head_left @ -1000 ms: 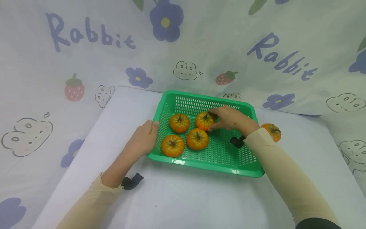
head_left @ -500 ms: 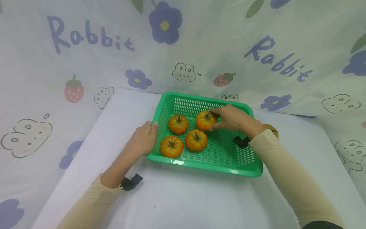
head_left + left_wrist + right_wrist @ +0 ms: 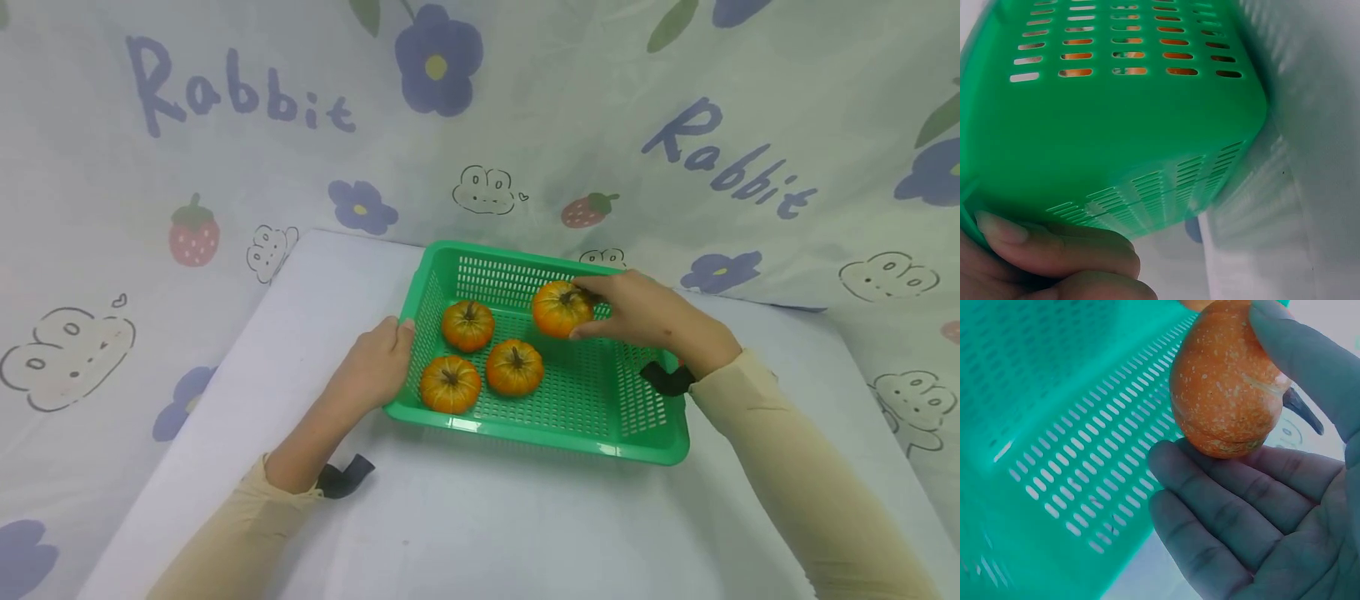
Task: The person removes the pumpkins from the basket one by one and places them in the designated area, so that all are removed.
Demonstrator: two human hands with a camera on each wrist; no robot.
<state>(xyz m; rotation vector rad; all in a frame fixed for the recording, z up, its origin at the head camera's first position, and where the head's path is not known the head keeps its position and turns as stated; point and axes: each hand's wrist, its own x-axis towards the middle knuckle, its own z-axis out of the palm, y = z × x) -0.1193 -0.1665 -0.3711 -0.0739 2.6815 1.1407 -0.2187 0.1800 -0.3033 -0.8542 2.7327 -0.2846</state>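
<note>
My right hand pinches a small orange pumpkin between thumb and fingers, up over the right half of a green plastic basket. In the right wrist view the thumb presses one side of that pumpkin, and its dark stem points away from the basket. Three more pumpkins sit in the basket's left half: one at the back, one in front and one nearer the middle. My left hand grips the basket's left rim, its fingers curled at the edge.
The basket stands on a white-covered table. Behind it hangs a cloth printed with flowers, strawberries and rabbits. Black straps show at both wrists.
My right hand has raised the pumpkin from the basket floor and moved it right. The right forearm now covers the pumpkin that lay outside the basket. My left hand stays on the rim.
</note>
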